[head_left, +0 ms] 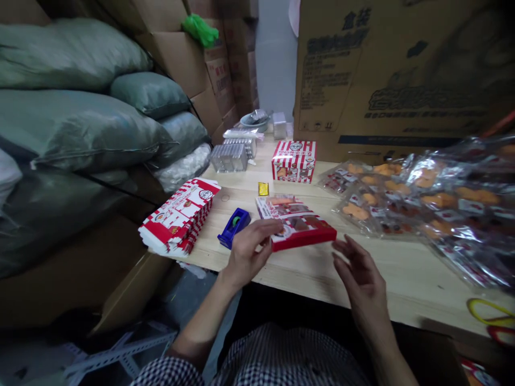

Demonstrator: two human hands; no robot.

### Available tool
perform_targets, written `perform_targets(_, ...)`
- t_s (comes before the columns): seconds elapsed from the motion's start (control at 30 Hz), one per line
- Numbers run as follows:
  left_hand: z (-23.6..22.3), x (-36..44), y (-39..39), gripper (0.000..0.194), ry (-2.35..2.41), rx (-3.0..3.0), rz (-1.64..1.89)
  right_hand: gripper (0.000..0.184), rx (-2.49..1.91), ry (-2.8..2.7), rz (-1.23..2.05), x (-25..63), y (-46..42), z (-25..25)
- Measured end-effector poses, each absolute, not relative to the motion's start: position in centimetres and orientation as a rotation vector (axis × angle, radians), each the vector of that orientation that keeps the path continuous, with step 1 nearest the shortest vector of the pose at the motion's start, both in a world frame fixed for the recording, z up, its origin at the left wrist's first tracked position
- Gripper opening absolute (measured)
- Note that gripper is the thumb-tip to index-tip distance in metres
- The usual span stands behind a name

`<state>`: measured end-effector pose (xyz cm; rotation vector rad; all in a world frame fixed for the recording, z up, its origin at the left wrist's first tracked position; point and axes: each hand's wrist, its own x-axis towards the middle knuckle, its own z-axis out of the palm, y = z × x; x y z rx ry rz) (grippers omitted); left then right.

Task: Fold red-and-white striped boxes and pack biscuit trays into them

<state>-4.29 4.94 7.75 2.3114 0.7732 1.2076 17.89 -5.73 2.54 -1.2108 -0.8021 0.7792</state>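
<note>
A flat red and white printed carton (298, 222) lies in front of me at the middle of the table, its near edge slightly raised. My left hand (251, 246) grips its left near corner, fingers on top and thumb below. Just off the right near corner is my right hand (360, 271), open, fingers a little bent and nothing in them. Left of the carton stands a blue tape dispenser (233, 228) with a green roll. Beyond the carton lies a small gold packet (263, 188). A stack of flattened red and white cartons (181, 212) sits at the table's left edge.
A formed striped box (294, 162) stands farther back, beside clear plastic packs (229, 157) and a bowl (255, 122). Bagged orange pieces (402, 187) pile up at right, with yellow-handled scissors (488, 311) nearer. A big cardboard box (396, 80) rises behind; stuffed sacks (80, 128) fill the left.
</note>
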Motion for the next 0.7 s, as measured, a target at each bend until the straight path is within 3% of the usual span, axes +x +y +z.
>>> perform_targets(0.13, 4.3, -2.3, 2.1, 0.038, 0.547, 2.639, 1.389, 0.059, -0.961, -0.438, 1.228, 17.2, -6.8, 3.9)
perform_targets(0.37, -1.5, 0.8, -1.9, 0.05, 0.52, 2.467, 1.287, 0.031, -1.059, 0.03, 1.066, 18.5, -10.5, 3.6)
perform_targets(0.5, -2.3, 1.0, -1.1, 0.063, 0.65, 2.319, 1.285, 0.031, -1.16, 0.082, 0.761, 24.6, -17.2, 4.5)
perform_targets(0.6, -2.3, 1.1, -0.1, 0.059, 0.848, 2.284, 1.241, 0.038, -1.28, 0.074, 0.307, 30.2, -25.9, 6.0)
perform_targets(0.7, -1.9, 1.3, 0.2, 0.047, 1.008, 2.261, 1.173, 0.026, -1.329, 0.128, -0.21, 34.0, -35.5, 6.2)
